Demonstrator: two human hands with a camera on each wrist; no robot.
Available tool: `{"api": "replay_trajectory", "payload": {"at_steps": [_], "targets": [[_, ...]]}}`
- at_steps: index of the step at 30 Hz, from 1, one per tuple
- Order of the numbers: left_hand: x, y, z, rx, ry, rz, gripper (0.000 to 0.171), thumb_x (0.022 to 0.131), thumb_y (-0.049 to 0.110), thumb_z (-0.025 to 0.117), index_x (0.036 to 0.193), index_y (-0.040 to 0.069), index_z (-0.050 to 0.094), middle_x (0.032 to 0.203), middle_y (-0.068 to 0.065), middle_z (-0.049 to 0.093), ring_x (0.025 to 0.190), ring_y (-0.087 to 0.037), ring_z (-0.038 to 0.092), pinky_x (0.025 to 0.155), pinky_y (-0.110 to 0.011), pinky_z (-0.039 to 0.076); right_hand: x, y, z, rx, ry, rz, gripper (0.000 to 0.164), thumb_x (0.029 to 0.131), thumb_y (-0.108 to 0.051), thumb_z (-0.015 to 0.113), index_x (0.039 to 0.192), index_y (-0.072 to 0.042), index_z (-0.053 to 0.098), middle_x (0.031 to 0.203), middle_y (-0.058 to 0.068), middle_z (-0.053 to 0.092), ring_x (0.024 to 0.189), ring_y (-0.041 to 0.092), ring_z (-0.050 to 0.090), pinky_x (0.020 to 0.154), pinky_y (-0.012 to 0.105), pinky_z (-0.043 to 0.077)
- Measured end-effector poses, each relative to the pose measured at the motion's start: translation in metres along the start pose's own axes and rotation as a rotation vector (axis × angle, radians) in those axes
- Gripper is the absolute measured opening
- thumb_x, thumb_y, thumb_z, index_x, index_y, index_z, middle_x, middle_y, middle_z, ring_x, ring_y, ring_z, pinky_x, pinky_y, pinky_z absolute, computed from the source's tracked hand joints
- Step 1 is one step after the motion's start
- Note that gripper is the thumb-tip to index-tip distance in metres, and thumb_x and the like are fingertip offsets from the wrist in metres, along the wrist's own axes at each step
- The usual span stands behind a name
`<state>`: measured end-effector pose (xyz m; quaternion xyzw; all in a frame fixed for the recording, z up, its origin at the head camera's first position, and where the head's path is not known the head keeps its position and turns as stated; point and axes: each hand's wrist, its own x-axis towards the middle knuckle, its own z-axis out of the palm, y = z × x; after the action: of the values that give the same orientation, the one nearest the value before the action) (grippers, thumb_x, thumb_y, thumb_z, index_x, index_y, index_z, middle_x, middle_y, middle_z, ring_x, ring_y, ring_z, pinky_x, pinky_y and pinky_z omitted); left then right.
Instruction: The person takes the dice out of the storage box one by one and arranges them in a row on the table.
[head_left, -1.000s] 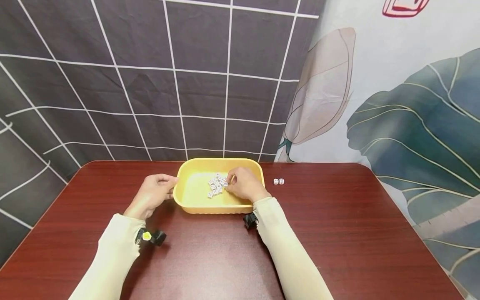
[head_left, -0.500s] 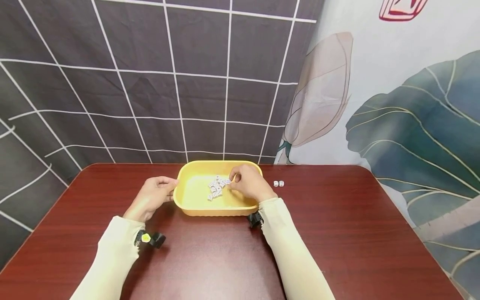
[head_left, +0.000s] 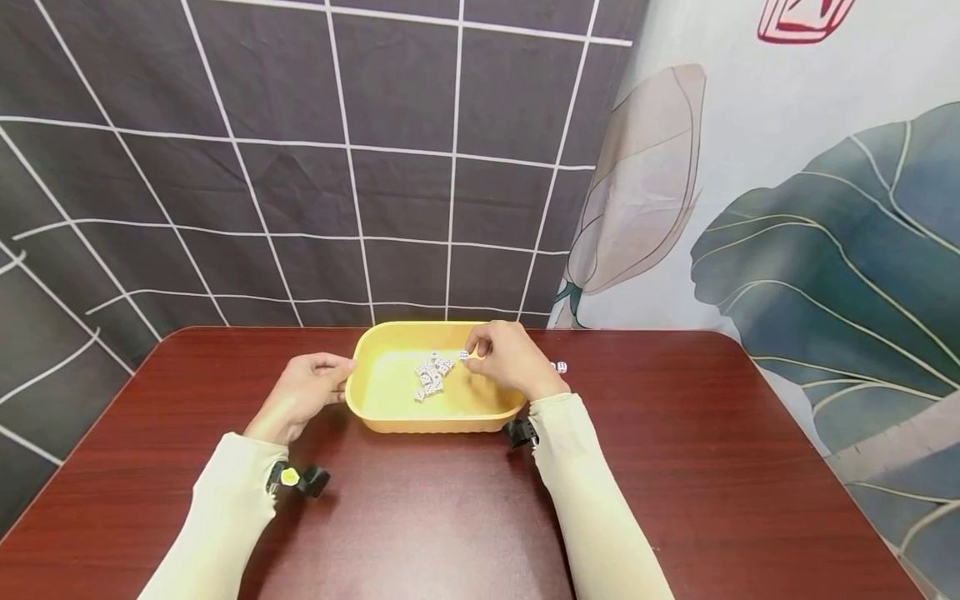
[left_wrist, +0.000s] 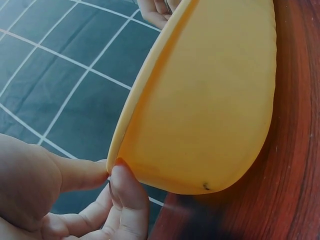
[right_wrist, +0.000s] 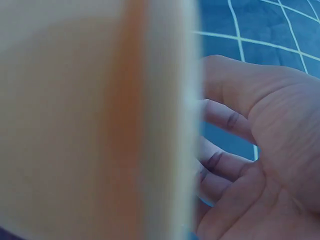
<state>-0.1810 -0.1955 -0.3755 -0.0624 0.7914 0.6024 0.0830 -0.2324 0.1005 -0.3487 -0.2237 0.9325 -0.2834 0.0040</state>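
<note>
A yellow plastic basin [head_left: 405, 422] stands on the table near its back edge. My left hand [head_left: 306, 390] pinches the basin's left rim between thumb and fingers; the left wrist view shows the thumb and a finger [left_wrist: 131, 195] at the rim. Over the right part of the basin, my right hand [head_left: 512, 358] pinches a white die [head_left: 463, 355] at its fingertips. Several white dice [head_left: 433, 373] with dark dots lie in a loose heap on the basin floor. In the right wrist view the blurred basin wall [right_wrist: 60, 125] hides my fingertips and the die.
Two dice lie side by side on the table right of the basin; the right die [head_left: 562, 367] shows fully, the other is partly behind my hand. The reddish-brown table [head_left: 420, 517] meets a dark gridded cloth [head_left: 397, 192] at the back and a leaf-print cloth [head_left: 825, 267] at right.
My right hand has moved right and slightly up from the heap, carrying a die away from the others. The left hand has kept its hold on the rim.
</note>
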Motion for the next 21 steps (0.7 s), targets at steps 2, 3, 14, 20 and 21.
{"api": "replay_trajectory", "payload": {"at_steps": [2, 3, 14, 20, 21], "targets": [[0.000, 0.000, 0.000, 0.004, 0.004, -0.007, 0.037, 0.103, 0.013, 0.058, 0.128, -0.015, 0.055, 0.087, 0.002, 0.072, 0.075, -0.004, 0.066, 0.071, -0.018, 0.060, -0.002, 0.001, -0.004, 0.014, 0.002, 0.008, 0.008, 0.084, -0.014, 0.081, 0.088, -0.012, 0.074, 0.076, 0.000, 0.060, 0.074, 0.013, 0.054, 0.068, 0.024, 0.044], [0.001, 0.000, 0.000, 0.007, 0.006, -0.010, 0.037, 0.103, 0.013, 0.058, 0.128, -0.015, 0.056, 0.087, 0.002, 0.071, 0.075, -0.004, 0.066, 0.071, -0.018, 0.060, -0.002, 0.001, -0.006, 0.020, 0.005, 0.012, 0.008, 0.084, -0.014, 0.081, 0.088, -0.012, 0.074, 0.076, 0.000, 0.060, 0.074, 0.013, 0.054, 0.069, 0.023, 0.044], [0.002, 0.000, -0.001, 0.028, 0.002, -0.015, 0.035, 0.104, 0.013, 0.057, 0.128, -0.013, 0.057, 0.088, 0.005, 0.068, 0.074, -0.004, 0.065, 0.074, -0.019, 0.060, -0.011, 0.013, -0.025, 0.074, 0.028, 0.034, 0.005, 0.084, -0.011, 0.077, 0.086, -0.013, 0.073, 0.075, 0.000, 0.060, 0.071, 0.014, 0.055, 0.067, 0.025, 0.046], [0.002, 0.000, -0.001, 0.032, 0.005, -0.026, 0.037, 0.104, 0.016, 0.058, 0.129, -0.012, 0.056, 0.091, 0.001, 0.068, 0.075, -0.005, 0.065, 0.073, -0.019, 0.060, -0.016, 0.022, -0.035, 0.067, 0.035, 0.042, 0.005, 0.085, -0.011, 0.076, 0.089, -0.010, 0.073, 0.076, 0.001, 0.060, 0.071, 0.015, 0.056, 0.066, 0.026, 0.046], [0.002, 0.000, -0.001, 0.033, 0.008, -0.029, 0.038, 0.104, 0.017, 0.058, 0.129, -0.012, 0.056, 0.092, -0.001, 0.068, 0.076, -0.006, 0.065, 0.073, -0.019, 0.060, -0.017, 0.023, -0.037, 0.065, 0.037, 0.042, 0.005, 0.085, -0.011, 0.076, 0.090, -0.009, 0.073, 0.076, 0.001, 0.061, 0.071, 0.015, 0.056, 0.066, 0.026, 0.046]]}}
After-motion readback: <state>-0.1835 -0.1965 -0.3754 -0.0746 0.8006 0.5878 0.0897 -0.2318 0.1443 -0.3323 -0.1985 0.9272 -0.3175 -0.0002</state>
